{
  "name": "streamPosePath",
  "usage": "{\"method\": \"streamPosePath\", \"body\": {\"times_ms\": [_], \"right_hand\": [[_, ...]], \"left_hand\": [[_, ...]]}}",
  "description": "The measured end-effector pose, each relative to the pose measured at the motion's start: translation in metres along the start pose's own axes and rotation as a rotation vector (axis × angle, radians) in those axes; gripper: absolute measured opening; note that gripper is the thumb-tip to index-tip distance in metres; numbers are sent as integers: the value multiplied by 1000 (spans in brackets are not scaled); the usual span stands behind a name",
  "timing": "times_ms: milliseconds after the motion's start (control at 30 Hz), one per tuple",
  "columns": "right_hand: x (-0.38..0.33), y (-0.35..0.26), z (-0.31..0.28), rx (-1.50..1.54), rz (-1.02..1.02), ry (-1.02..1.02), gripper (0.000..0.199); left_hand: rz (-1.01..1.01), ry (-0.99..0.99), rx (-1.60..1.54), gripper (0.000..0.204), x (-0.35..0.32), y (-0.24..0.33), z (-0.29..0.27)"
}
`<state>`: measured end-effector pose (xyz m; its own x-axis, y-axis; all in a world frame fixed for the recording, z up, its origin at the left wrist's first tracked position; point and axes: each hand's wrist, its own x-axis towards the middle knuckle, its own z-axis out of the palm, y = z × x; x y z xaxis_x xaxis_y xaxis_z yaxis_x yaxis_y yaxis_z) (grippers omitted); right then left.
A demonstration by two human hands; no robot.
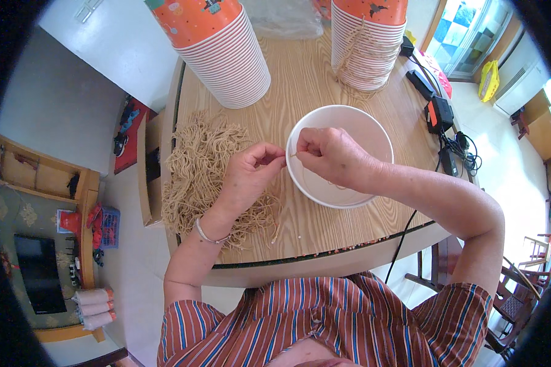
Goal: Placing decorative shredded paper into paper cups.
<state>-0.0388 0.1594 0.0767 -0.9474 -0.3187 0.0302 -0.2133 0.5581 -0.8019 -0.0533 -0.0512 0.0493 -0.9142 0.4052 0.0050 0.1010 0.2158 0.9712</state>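
Note:
At the near-left rim of a round white paper bucket [382, 137], my left hand [251, 171] is closed, its thumb and fingertips pinched together on a thin tan string. My right hand [333, 153] is curled into a fist over the bucket's opening. A short end of string [293, 155] shows by its thumb, pointing toward the left fingertips. Part of a string lies inside the bucket, mostly hidden under the right hand. Beside and beneath my left forearm spreads a heap of loose tan strings [196, 165] on the wooden table [300, 79].
Tall stacks of nested white paper buckets with orange printed tops stand at the far left [226, 61] and far right [367, 49]; tan strings hang over the right stack. Clear plastic [284, 18] lies between them. Black adapters [439, 115] and cables line the right edge.

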Motion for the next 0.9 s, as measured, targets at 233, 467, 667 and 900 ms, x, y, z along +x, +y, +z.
{"method": "streamPosePath", "body": {"times_ms": [233, 467, 667, 900], "right_hand": [[1, 2, 0, -11, -8, 10, 12], [0, -12, -3, 12, 71, -36, 18], [3, 0, 1, 10, -8, -33, 19], [3, -9, -1, 18, 53, -32, 20]], "left_hand": [[60, 27, 154, 5, 2, 6, 5], [137, 14, 88, 5, 1, -8, 1], [42, -18, -73, 8, 2, -9, 8], [141, 55, 7, 14, -7, -4, 13]]}}
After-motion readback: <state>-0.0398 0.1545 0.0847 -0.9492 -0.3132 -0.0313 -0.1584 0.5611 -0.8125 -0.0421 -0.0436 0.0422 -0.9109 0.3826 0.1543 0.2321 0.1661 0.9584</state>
